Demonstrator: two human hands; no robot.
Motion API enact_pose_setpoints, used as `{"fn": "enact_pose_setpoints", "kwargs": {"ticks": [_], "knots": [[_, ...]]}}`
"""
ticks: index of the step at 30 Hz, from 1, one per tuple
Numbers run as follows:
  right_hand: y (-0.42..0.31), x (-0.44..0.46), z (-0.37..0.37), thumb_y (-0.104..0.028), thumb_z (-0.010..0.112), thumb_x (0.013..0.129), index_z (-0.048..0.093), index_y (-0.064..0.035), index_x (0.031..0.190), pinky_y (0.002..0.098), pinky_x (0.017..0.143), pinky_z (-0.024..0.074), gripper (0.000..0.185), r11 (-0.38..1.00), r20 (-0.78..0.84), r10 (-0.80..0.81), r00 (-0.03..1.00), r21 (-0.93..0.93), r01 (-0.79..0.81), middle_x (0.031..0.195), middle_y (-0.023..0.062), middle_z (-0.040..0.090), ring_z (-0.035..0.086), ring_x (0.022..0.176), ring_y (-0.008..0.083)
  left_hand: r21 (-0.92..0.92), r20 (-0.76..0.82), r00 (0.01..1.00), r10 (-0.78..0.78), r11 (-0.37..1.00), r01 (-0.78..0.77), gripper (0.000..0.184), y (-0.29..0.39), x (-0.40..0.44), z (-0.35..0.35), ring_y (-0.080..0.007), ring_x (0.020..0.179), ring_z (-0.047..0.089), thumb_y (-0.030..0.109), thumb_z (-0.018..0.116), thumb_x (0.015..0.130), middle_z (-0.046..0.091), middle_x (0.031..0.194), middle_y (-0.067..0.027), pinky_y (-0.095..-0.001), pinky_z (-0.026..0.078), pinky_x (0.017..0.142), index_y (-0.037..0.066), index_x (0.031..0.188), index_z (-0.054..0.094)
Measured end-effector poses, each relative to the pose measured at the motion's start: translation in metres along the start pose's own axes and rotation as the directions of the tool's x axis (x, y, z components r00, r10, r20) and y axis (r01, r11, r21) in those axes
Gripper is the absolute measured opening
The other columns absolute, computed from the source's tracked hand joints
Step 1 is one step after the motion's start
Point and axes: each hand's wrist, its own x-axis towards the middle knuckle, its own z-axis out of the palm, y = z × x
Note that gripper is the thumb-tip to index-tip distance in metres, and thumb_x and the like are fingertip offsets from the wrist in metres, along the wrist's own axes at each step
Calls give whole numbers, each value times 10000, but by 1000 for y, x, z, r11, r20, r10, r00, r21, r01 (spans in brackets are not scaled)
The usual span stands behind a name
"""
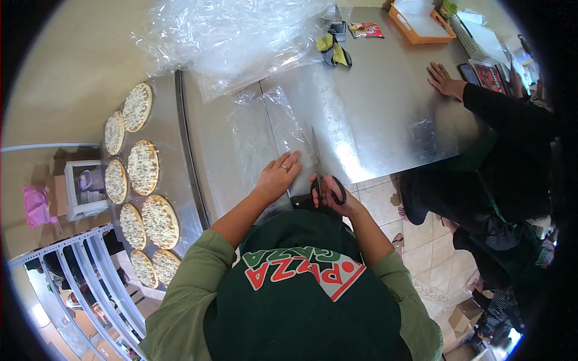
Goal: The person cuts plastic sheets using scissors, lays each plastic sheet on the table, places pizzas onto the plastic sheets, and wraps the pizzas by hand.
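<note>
My left hand (pixel 279 177) lies flat on a clear plastic bag (pixel 256 135) spread over the metal table, its fingers together and stretched out; a ring shows on one finger. Close by at the table's front edge, my right hand (pixel 338 203) grips a pair of scissors (pixel 316 153) by the black handles. The scissors' blades point away from me, along the right edge of the plastic. Whether they touch the plastic I cannot tell. Beyond my hands lies a large heap of clear plastic bags (pixel 235 39).
Several small cheese-topped pizzas (pixel 143 167) lie on a metal surface to the left. A black-and-yellow cloth (pixel 333 50), a red packet (pixel 366 30) and an orange tray (pixel 421 37) sit at the back. At right, another person's hand (pixel 444 80) rests on the metal table (pixel 385 96).
</note>
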Motion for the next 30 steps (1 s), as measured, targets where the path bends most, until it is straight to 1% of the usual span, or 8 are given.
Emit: {"fn": "enact_pose_setpoints", "kwargs": {"ticks": [4,7,13,16,19,22,28,30], "knots": [[-23,-7,9,-434,506,877,499,-64,1074,243,560,430,419,920,-84,16,996,-389,-47,696,22,522,520,602,115,42,-19,999,30,999,-29,245,-7,-8,-7,-301,1140,479,156,492,792,428,1318,-97,-394,457,853,84,1026,500],[-31,-8,13,-398,520,878,512,-51,1051,230,532,421,387,880,-106,44,993,-467,-88,674,18,522,516,575,106,80,37,995,97,992,-100,279,-11,-18,-16,-295,1143,481,146,502,792,404,1343,-83,-380,457,874,69,1059,488],[-21,2,22,-425,531,865,518,-46,1056,233,518,421,425,856,-117,6,993,-512,-66,673,21,531,525,574,104,91,38,985,171,981,-174,245,-15,-30,-34,-310,1122,498,148,498,808,424,1322,-116,-385,462,844,69,1039,499],[-24,1,26,-433,523,867,529,-50,1054,230,510,419,426,897,-63,66,996,-433,-87,662,18,529,524,561,100,88,75,972,224,969,-230,253,-20,-38,-40,-320,1112,505,147,495,813,422,1323,-123,-377,476,822,64,1052,498],[-20,6,20,-444,514,869,532,-49,1059,226,506,415,438,935,-35,119,992,-331,-124,662,17,532,523,556,100,63,167,952,258,960,-271,288,-15,-47,-46,-327,1146,477,130,477,800,387,1353,-112,-378,470,857,29,1069,471],[-25,9,22,-466,509,864,526,-51,1065,217,498,405,461,887,-50,54,997,-457,-71,672,19,537,526,559,103,40,161,950,266,960,-276,290,-10,-54,-48,-337,1134,485,130,477,802,386,1353,-110,-382,477,850,22,1071,466],[-20,18,31,-485,521,850,525,-56,1040,220,492,404,469,962,-87,-16,996,-272,-9,674,20,533,518,552,109,-41,137,960,243,970,-240,271,4,-55,-57,-338,1081,530,127,473,809,413,1336,-111,-382,493,830,15,1055,472],[-24,23,30,-469,533,850,522,-54,1040,219,496,405,457,925,-64,-41,997,-379,14,672,15,527,508,545,105,-34,121,962,244,970,-241,261,8,-58,-62,-329,1075,536,130,468,820,430,1323,-110,-371,501,819,19,1056,478]]}}
